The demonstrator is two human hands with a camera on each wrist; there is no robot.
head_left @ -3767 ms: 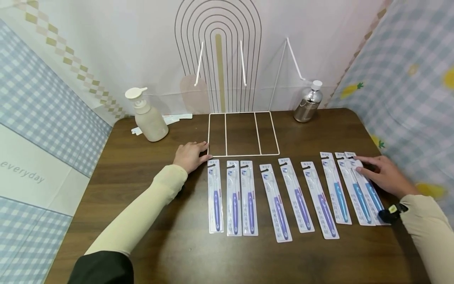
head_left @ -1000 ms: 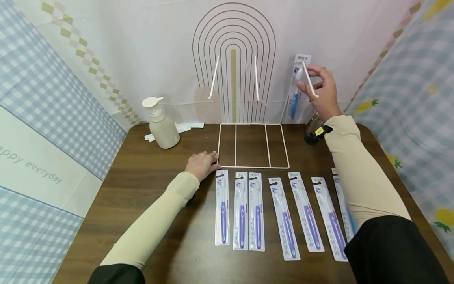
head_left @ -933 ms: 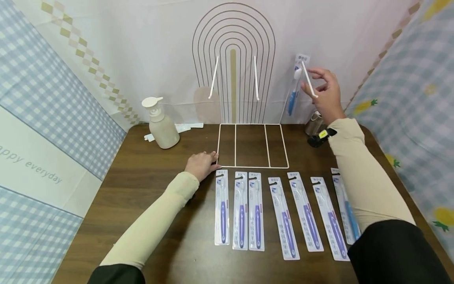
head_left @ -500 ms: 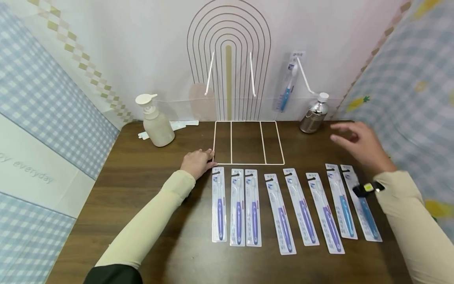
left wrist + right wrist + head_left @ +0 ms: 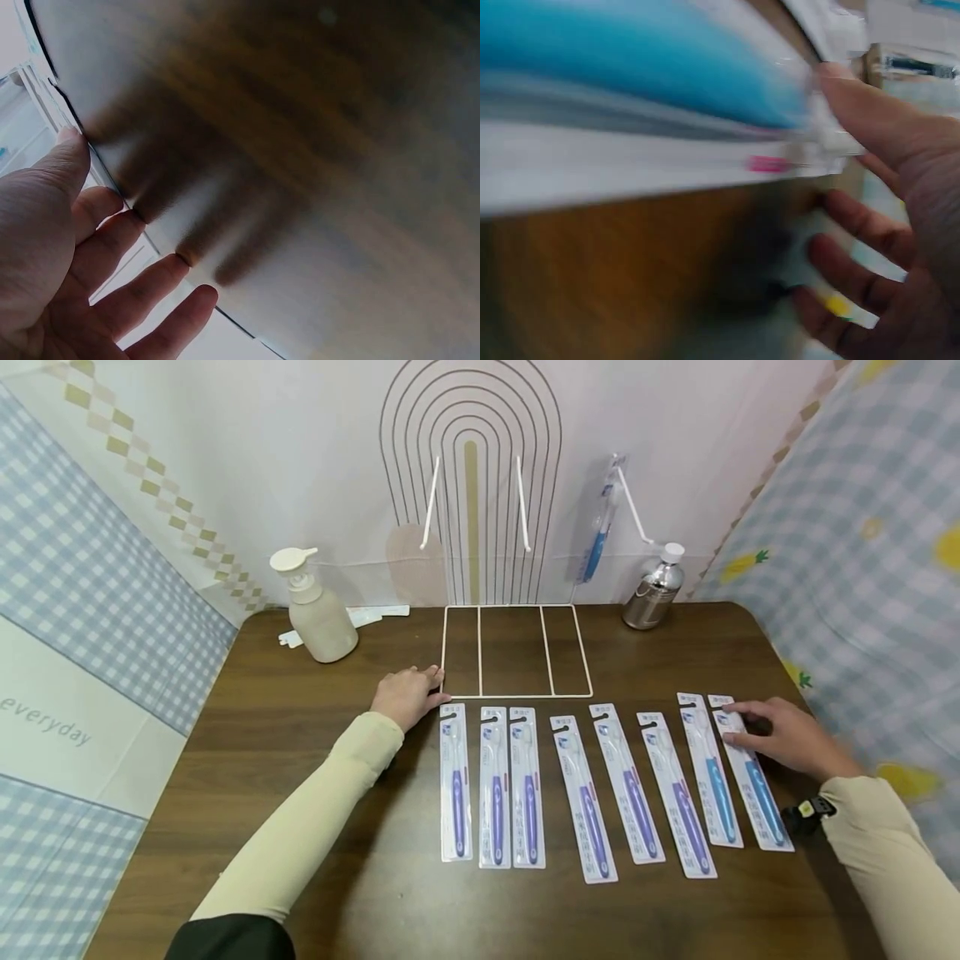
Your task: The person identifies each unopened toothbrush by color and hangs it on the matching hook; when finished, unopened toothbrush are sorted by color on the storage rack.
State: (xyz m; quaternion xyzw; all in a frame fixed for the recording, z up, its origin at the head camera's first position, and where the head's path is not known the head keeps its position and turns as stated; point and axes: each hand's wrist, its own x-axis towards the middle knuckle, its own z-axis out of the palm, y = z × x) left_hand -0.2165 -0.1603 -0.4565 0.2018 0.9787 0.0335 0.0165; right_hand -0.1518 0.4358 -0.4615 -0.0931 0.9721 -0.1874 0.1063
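A white wire rack (image 5: 517, 697) with several prongs stands against the back wall. My left hand (image 5: 405, 696) rests at its front left corner, fingers touching the table beside the wire. In the left wrist view those fingers (image 5: 142, 292) look spread and fairly straight. One packaged blue toothbrush (image 5: 596, 556) hangs tilted from the right prong (image 5: 633, 508). At the far right, my right hand (image 5: 791, 737) reaches over the upper part of another packaged blue toothbrush (image 5: 763, 797) lying on the table. Thumb and index finger are at the package; the remaining fingers spread apart in the blurred right wrist view.
A second blue toothbrush (image 5: 720, 797) lies just left of it. Several packaged purple toothbrushes (image 5: 530, 810) line the table in front of the rack. A pump bottle (image 5: 322, 618) stands at back left, a silver bottle (image 5: 654, 593) at back right. The left prong (image 5: 430, 506) and middle prong (image 5: 522, 506) are bare.
A blue toothbrush went from the table's right onto the right prong and my right hand let it go. That hand then came back down to another blue one. My left hand stays put.
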